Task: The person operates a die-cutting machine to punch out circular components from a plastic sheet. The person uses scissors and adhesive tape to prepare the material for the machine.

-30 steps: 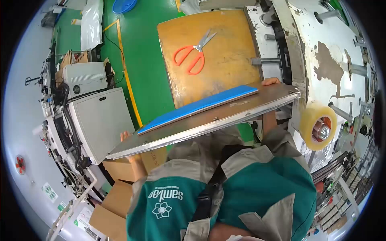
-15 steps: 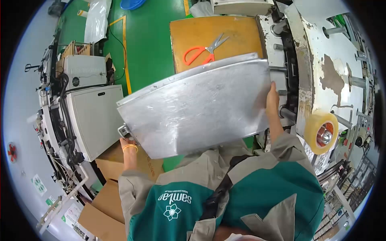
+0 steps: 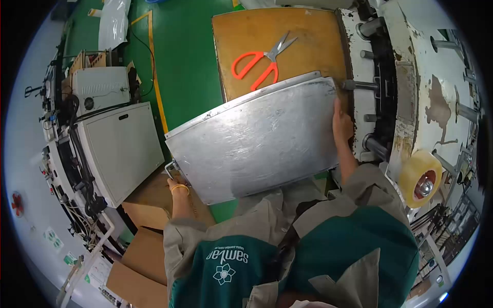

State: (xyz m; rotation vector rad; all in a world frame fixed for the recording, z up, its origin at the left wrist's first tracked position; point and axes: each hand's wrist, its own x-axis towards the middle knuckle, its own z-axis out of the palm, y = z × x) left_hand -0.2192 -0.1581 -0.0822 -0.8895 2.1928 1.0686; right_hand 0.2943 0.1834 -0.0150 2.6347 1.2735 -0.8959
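Note:
A broad silvery metal plate (image 3: pixel 251 141) with a turned-up far edge is held tilted in front of my body. At its left end a small metal handle (image 3: pixel 171 167) sticks out, and my left hand (image 3: pixel 176 185) is closed around it, a yellow band at the wrist. My right hand (image 3: pixel 342 124) grips the plate's right edge; some of its fingers are hidden. Just beyond the plate, open scissors (image 3: pixel 262 61) with orange handles lie on a brown board (image 3: pixel 298 41).
A worn white machine (image 3: pixel 436 102) with metal rods stands on the right, near a roll of clear tape (image 3: pixel 421 177). A white cabinet (image 3: pixel 123 151) is at the left, with cardboard boxes (image 3: pixel 138 256) below it. Yellow lines mark the green floor (image 3: pixel 179 56).
The plate's left end has shifted right and it covers less of the scissors. Both hands keep their hold, while the view has shifted slightly.

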